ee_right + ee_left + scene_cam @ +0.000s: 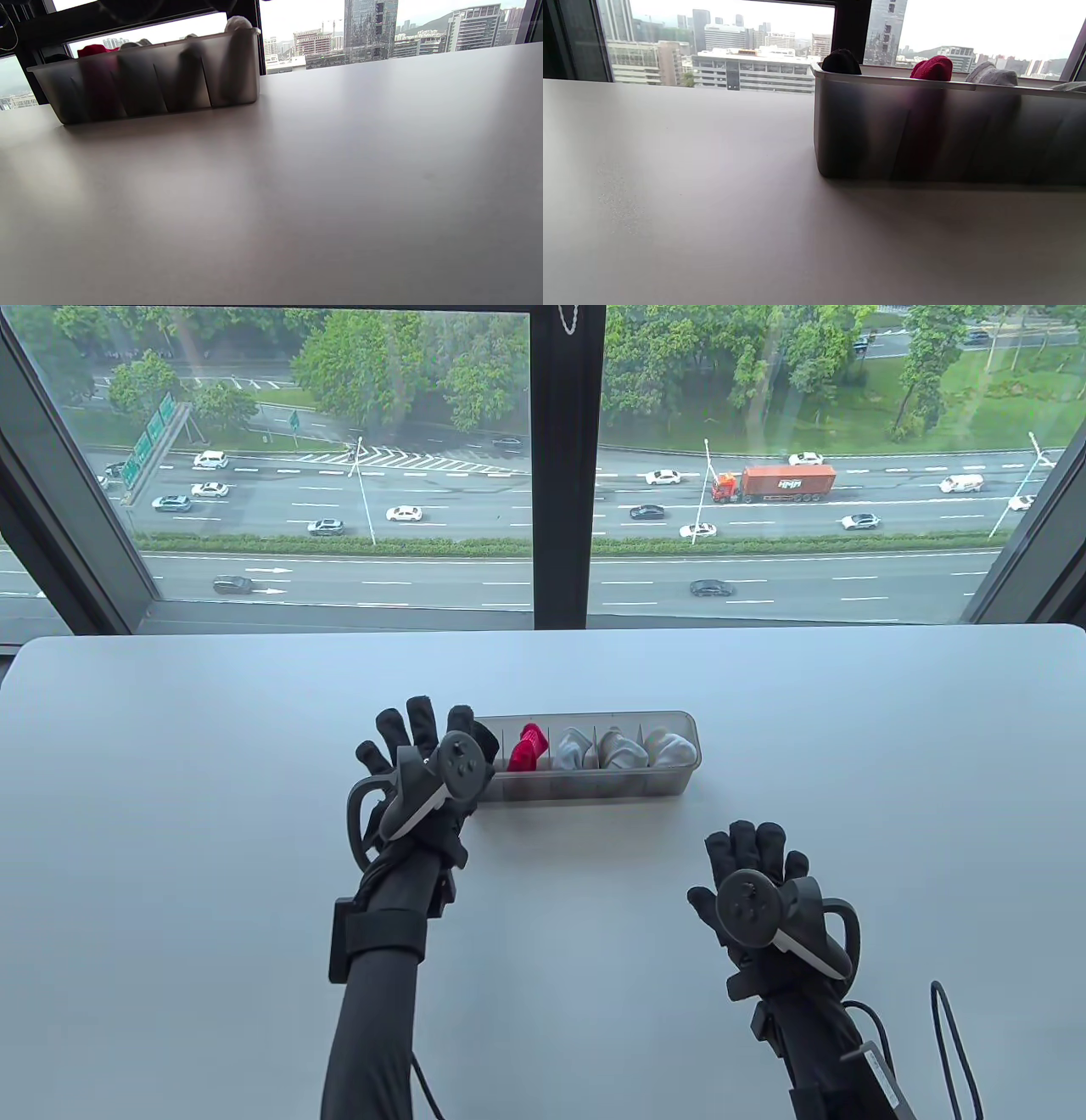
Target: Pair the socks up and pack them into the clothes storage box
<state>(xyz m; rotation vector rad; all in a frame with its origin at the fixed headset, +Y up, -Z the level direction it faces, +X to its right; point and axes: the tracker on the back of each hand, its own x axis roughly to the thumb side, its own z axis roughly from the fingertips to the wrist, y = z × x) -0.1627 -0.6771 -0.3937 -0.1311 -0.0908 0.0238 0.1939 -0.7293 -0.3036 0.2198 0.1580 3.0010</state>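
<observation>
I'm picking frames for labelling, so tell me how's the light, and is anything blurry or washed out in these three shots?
Table view: sharp, even daylight, wide-angle bending of the window frame. Left wrist view: sky blown out white, storage box close and soft, backlit, dark shadow on the table in front of it. Right wrist view: box hazy against the bright window, socks inside only smudges of colour, table near the camera blurred.

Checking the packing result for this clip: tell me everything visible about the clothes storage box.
The clothes storage box is a long, narrow, frosted translucent plastic tray, open-topped, split by dividers into a row of compartments. It sits flat on the white table. From its left end: a dark sock bundle, a red one, then three grey-white ones. The left hand is at its left end.
</observation>
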